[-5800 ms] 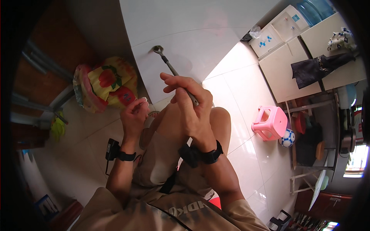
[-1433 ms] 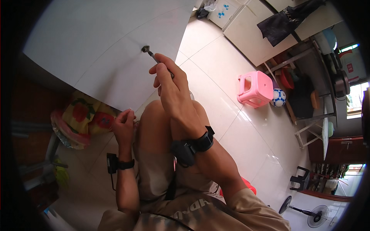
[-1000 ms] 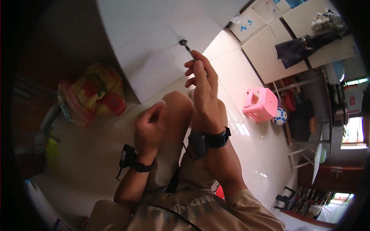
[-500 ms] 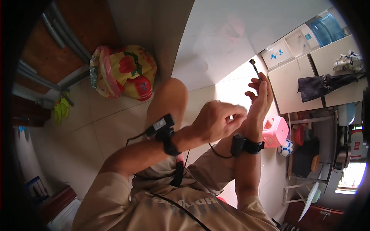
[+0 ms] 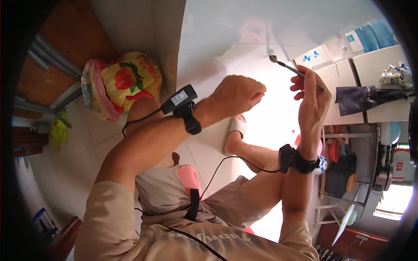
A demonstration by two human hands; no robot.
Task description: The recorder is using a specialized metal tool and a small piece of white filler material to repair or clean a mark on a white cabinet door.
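Note:
My right hand [image 5: 313,95] is raised at the right of the head view, its fingers curled on a long slim metal tool [image 5: 286,67] with a wrench-like head pointing up and left. My left hand [image 5: 235,95] is closed in front of the white panel's lower part, to the left of my right hand and apart from it; a small pale bit shows at its fingertips, too small to make out. The white panel [image 5: 209,39] rises ahead of me, with pinkish reflections on it. Both wrists wear black strapped devices with cables.
A yellow fruit-print bag [image 5: 130,78] lies left of the panel, near metal bars [image 5: 52,58] and green gloves [image 5: 58,130]. At right stand a fridge [image 5: 331,74], a cluttered rack [image 5: 344,165] and a ball [image 5: 321,165]. A pink plastic seat [image 5: 187,176] shows beneath me.
My right hand with the tool has moved right, away from the panel. My left hand has risen and moved right. My legs have spread apart and the view has turned.

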